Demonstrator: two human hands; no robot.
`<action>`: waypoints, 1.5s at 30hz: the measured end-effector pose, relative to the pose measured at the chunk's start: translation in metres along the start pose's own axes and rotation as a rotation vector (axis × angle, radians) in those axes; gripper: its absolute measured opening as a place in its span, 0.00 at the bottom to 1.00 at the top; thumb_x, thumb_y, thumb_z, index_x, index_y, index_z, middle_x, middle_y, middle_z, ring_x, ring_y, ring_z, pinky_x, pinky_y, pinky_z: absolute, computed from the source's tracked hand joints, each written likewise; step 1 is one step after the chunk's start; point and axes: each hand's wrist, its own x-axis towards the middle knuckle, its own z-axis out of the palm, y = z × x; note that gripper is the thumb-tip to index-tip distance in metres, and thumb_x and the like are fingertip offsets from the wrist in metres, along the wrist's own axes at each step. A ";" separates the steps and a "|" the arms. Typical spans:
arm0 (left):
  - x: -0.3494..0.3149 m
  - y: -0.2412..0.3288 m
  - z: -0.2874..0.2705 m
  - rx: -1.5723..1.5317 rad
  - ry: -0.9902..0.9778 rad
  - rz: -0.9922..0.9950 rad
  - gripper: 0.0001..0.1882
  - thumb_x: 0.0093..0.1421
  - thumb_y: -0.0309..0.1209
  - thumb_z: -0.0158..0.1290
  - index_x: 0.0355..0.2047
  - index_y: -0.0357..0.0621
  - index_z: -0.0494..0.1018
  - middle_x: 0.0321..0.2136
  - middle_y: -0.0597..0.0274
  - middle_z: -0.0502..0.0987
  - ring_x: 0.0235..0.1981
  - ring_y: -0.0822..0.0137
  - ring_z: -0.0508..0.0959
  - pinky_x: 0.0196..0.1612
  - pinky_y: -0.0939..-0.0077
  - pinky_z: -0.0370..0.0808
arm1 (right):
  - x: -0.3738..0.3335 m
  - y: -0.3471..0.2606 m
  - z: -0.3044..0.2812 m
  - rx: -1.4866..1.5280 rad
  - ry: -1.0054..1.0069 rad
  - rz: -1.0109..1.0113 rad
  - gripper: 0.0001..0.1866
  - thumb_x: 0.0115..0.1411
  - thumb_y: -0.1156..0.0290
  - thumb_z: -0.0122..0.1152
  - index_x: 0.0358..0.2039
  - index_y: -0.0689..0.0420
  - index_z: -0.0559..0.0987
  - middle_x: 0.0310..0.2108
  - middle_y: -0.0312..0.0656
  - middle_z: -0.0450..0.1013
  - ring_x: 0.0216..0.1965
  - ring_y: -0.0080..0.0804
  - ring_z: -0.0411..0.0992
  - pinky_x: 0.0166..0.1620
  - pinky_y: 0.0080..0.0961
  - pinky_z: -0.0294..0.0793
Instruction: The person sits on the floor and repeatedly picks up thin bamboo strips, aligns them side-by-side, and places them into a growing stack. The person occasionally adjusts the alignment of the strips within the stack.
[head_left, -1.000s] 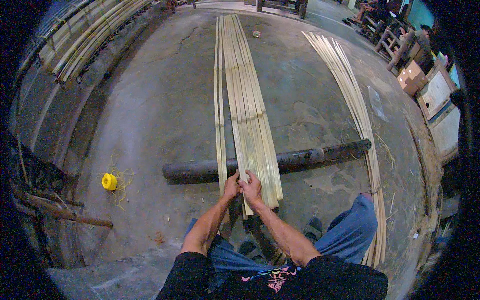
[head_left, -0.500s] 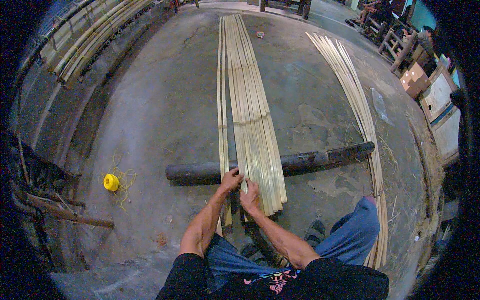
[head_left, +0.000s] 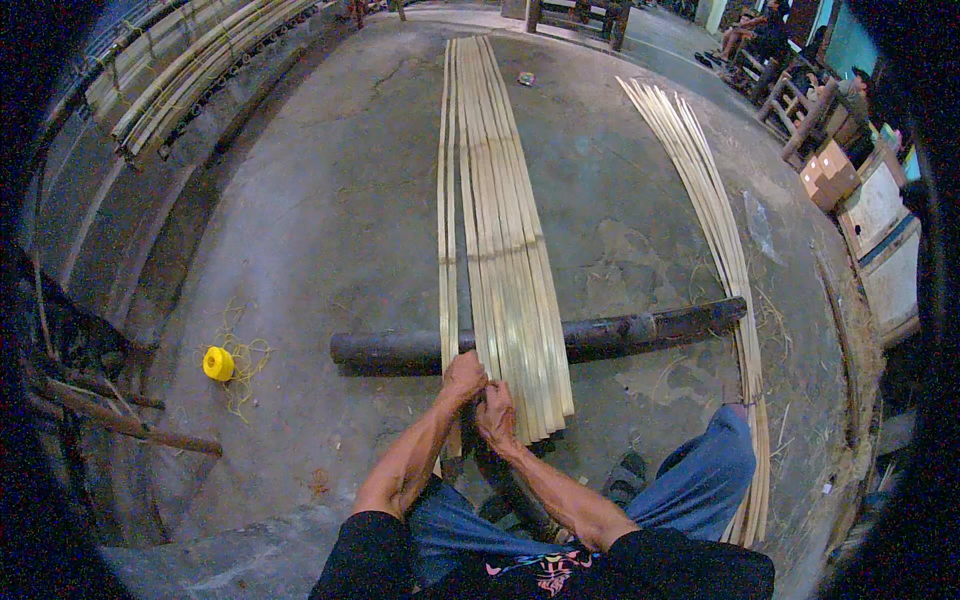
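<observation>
A row of long, pale bamboo strips lies side by side, running away from me, over a dark round pole. A narrower pair of strips lies just left of the row, with a thin gap between. At the row's near left edge, by the pole, my left hand is closed in a fist. My right hand is closed too, just below and to the right, nearly touching it. What the fingers grip is too small or hidden to make out.
A yellow spool of twine with loose loops sits on the left floor. On the right, another bundle of strips crosses the pole's end beside my knee. Bamboo poles are stacked far left; cardboard boxes and people are far right.
Both hands have come slightly lower, toward me. The left hand has turned into a tighter fist, and the right has curled closed beside it. The view has shifted slightly.
</observation>
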 end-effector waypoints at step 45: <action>0.008 -0.051 0.014 -0.440 0.110 0.198 0.29 0.42 0.29 0.51 0.47 0.45 0.58 0.22 0.54 0.74 0.21 0.64 0.74 0.29 0.73 0.70 | 0.043 0.082 -0.106 0.274 0.252 0.163 0.23 0.50 0.68 0.44 0.47 0.63 0.60 0.40 0.53 0.65 0.41 0.38 0.65 0.43 0.27 0.62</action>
